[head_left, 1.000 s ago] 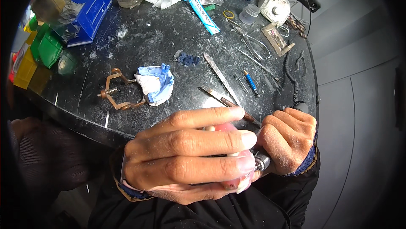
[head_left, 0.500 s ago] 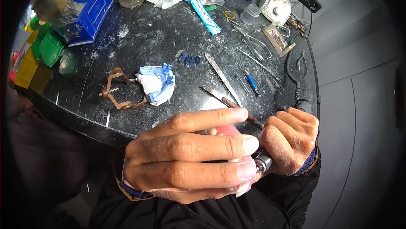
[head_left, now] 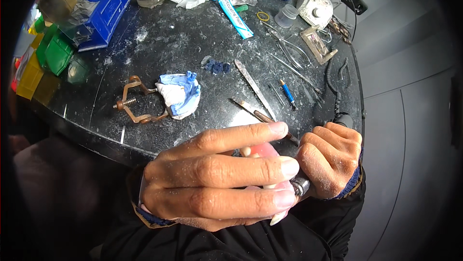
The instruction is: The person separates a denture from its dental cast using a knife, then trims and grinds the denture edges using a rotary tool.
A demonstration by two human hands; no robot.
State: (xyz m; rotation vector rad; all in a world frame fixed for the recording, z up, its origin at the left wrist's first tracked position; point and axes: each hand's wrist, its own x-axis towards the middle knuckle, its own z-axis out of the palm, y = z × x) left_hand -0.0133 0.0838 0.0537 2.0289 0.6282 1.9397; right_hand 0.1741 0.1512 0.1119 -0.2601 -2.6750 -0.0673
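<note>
Wrapped by my left hand [head_left: 217, 174] is a pink denture [head_left: 264, 151] with pale teeth; my fingers cover most of it. My right hand [head_left: 330, 159] is closed around a dark rotary handpiece [head_left: 301, 186], whose metal nose meets the denture's right side. The tip of the handpiece is hidden behind my left fingertips. White dust speckles both hands. Just beyond my fingers, a brown-handled wax knife [head_left: 266, 117] lies on the dark bench. A brass-coloured articulator [head_left: 126, 101] bearing a blue and white dental cast [head_left: 183, 98] rests farther left.
Blue [head_left: 110, 17] and green bins [head_left: 57, 51] line the left side. Past my hands lie a metal spatula [head_left: 251, 85], a blue pencil-like tool [head_left: 288, 93] and pliers [head_left: 288, 48]. At the far right stands a white control box [head_left: 314, 9]; a black cord [head_left: 332, 82] runs along the right edge.
The denture and my left fingers have shifted very slightly to the right, covering more of the handpiece's nose. My right hand keeps its grip almost in place.
</note>
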